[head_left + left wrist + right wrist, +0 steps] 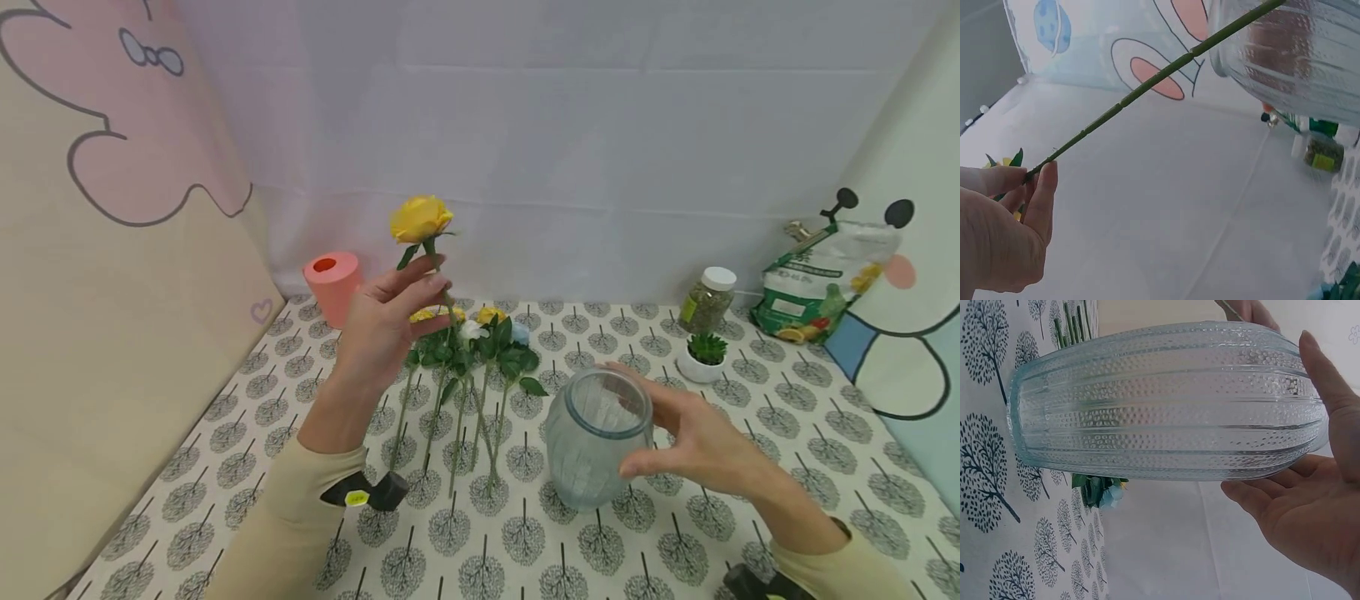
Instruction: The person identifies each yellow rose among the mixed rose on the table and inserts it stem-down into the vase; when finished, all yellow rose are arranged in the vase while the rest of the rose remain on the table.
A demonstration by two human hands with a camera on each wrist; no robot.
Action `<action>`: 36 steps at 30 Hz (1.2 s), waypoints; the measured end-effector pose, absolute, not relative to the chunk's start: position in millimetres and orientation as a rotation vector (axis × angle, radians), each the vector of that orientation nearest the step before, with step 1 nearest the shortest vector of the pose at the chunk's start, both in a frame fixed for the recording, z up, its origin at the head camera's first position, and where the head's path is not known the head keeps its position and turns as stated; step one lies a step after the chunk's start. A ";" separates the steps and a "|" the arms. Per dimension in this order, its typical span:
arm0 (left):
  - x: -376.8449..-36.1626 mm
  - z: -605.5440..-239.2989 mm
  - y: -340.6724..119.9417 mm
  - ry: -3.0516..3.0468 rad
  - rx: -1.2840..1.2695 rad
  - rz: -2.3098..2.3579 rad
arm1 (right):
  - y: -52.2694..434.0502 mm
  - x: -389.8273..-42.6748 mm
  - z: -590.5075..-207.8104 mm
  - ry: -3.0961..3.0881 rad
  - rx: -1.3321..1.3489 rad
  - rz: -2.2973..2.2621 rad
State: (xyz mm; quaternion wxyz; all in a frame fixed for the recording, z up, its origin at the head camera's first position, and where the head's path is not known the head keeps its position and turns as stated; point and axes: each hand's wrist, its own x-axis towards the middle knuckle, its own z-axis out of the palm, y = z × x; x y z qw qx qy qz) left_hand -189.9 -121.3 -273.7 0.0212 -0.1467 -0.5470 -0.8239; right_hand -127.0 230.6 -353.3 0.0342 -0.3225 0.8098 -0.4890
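The hands are split: the right hand cups the ribbed glass vase on the surface with relaxed fingers, and the left hand pinches the yellow rose aloft, left of the vase. That loose hold could let the vase tip if bumped. The long stem, held only by fingertips, might twist or slip free.
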 end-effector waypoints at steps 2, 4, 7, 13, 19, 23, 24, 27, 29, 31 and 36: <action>-187.9 -263.6 -111.8 -1.568 -0.520 -2.595 | 230.7 -126.3 -353.5 2.493 -0.976 -1.507; -185.6 -253.5 -103.9 -1.439 -0.589 -2.615 | 230.8 -125.5 -353.5 2.498 -0.963 -1.508; -182.6 -239.6 -94.3 -1.265 -0.670 -2.624 | 230.9 -124.0 -353.5 2.511 -0.949 -1.503; -180.2 -222.5 -79.8 -1.101 -0.701 -2.611 | 231.0 -123.2 -354.1 2.512 -0.953 -1.509; -180.2 -226.2 -64.3 -1.087 -0.684 -2.577 | 230.8 -125.7 -353.4 2.519 -0.987 -1.492; -179.5 -234.8 -50.7 -1.164 -0.715 -2.564 | 230.5 -126.6 -353.0 2.526 -0.999 -1.485; -179.5 -237.2 -47.5 -1.189 -0.721 -2.565 | 230.4 -126.7 -353.2 2.519 -1.002 -1.489; -180.1 -244.6 -39.3 -1.275 -0.727 -2.569 | 230.1 -126.8 -354.1 2.501 -1.008 -1.505; -180.3 -249.8 -35.3 -1.332 -0.718 -2.575 | 229.8 -127.1 -354.8 2.491 -1.021 -1.517; -180.4 -254.9 -32.2 -1.389 -0.714 -2.579 | 229.6 -127.4 -355.2 2.489 -1.032 -1.522; -179.7 -266.0 -27.6 -1.513 -0.709 -2.567 | 229.2 -126.6 -354.9 2.506 -1.010 -1.510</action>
